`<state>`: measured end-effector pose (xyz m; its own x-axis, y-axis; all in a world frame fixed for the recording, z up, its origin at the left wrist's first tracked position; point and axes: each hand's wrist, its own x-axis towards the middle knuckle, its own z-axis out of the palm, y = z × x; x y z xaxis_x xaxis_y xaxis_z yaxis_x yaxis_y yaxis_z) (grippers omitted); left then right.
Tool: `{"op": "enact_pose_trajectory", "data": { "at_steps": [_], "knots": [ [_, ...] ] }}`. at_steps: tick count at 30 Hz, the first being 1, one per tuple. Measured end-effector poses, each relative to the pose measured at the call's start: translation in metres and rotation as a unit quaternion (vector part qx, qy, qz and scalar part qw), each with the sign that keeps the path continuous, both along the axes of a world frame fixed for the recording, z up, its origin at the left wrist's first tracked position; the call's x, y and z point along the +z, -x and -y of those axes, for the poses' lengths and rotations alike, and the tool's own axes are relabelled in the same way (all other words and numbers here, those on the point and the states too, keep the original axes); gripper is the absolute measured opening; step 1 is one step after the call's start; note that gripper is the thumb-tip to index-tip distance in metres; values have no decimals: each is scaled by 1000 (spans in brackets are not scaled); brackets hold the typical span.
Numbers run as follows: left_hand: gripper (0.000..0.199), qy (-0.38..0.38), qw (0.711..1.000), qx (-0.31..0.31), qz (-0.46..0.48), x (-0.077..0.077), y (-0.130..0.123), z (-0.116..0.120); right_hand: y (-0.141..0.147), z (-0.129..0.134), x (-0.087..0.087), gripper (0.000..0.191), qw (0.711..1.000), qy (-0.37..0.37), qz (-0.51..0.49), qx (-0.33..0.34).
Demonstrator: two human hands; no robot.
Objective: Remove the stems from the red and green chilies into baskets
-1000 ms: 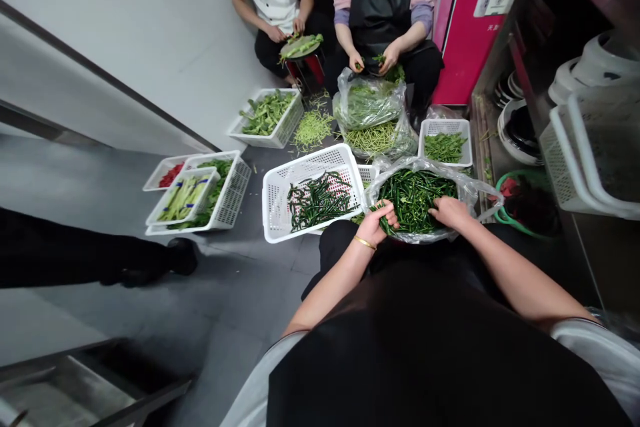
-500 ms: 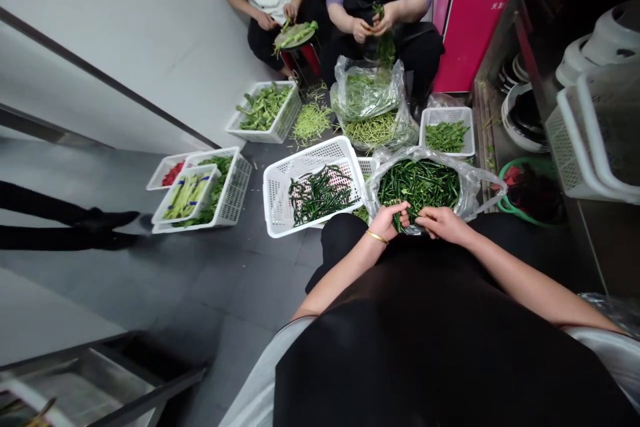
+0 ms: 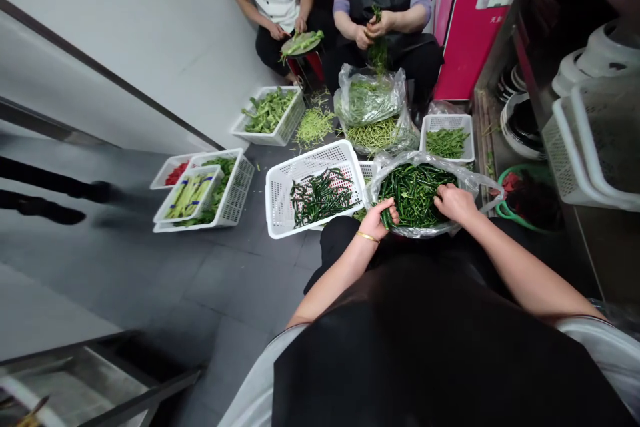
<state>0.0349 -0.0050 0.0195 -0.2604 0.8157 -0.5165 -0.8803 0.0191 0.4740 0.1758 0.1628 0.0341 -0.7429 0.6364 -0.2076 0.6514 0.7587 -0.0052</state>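
Observation:
A clear plastic bag [image 3: 473, 180] full of green chili peppers [image 3: 413, 187] lies open in front of my lap. My left hand [image 3: 379, 220], with a gold bangle at its wrist, is closed around a few chili peppers at the bag's near left edge. On the bag's right side my right hand [image 3: 456, 205] touches the heap with curled fingers; their tips are hidden, so I cannot make out what they grip. Left of the bag, a white perforated basket [image 3: 276, 203] holds a loose layer of dark green chili peppers [image 3: 323, 197].
Two people sit opposite, one trimming greens on a stool [image 3: 303, 45]. Between us stand a bag of green stalks [image 3: 373, 133] and baskets of greens [image 3: 447, 142]. A green basin [image 3: 507, 212] is at right, beside a shelf with white baskets [image 3: 575, 147]. Someone's legs [image 3: 55, 190] show at left.
My right hand has left my left hand and moved right, into the pepper heap. My left hand has shifted slightly left, still holding peppers. The legs at far left have moved further left.

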Motion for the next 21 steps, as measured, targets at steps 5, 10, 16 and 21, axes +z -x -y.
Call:
{"op": "enact_pose_trajectory", "data": {
  "at_steps": [5, 10, 16, 21],
  "knots": [
    [38, 22, 994, 11, -104, -8, -20, -16, -5, 34, 17, 25, 994, 38, -80, 68],
    [35, 12, 990, 15, -137, -5, -25, -19, -1, 54, 11, 25, 967, 151, -175, 105],
    [32, 1, 973, 18, -232, 4, -27, -4, -4, 47, 7, 33, 927, 291, -187, 146],
    [29, -10, 952, 74, -297, 13, -24, -4, -1, 32, 11, 30, 987, 136, -29, 85]
  ]
}}
